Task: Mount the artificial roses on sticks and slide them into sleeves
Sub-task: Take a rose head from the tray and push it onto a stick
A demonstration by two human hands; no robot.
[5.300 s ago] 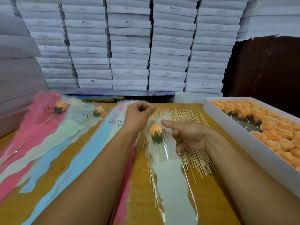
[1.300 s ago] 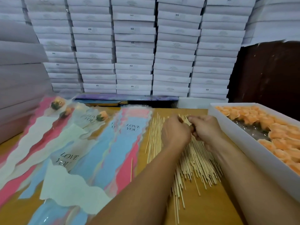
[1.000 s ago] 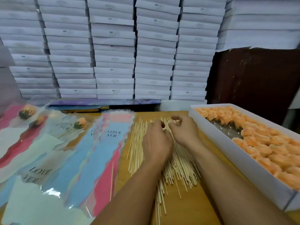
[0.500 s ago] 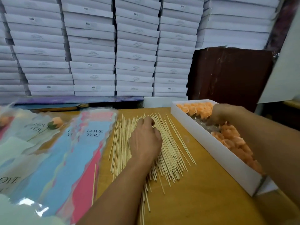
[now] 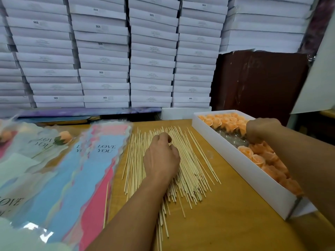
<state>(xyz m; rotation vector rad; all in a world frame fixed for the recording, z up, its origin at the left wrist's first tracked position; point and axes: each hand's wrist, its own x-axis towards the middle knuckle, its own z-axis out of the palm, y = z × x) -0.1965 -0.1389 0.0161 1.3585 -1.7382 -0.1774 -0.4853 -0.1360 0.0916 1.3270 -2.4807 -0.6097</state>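
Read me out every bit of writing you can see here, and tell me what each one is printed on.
"LOVE YOU": printed on the blue sleeve, and on the clear sleeve with a rose in it.
"LOVE", cut off by the frame edge: on a sleeve at the lower left.
"SGS": on several of the stacked white boxes.
The finer print on the box labels is too small to read.

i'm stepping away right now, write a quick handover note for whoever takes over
Left hand: curled on the pile of sticks mid-table; whether it pinches one cannot be seen.
Right hand: reaching into the white box of loose orange roses; grasp hidden.
Empty sleeves are fanned left of the sticks.
Done: at least one sleeved rose lies far left.
Left: take a rose, push it onto a stick, slide it into a sleeve, and repeat; many roses remain in the box.
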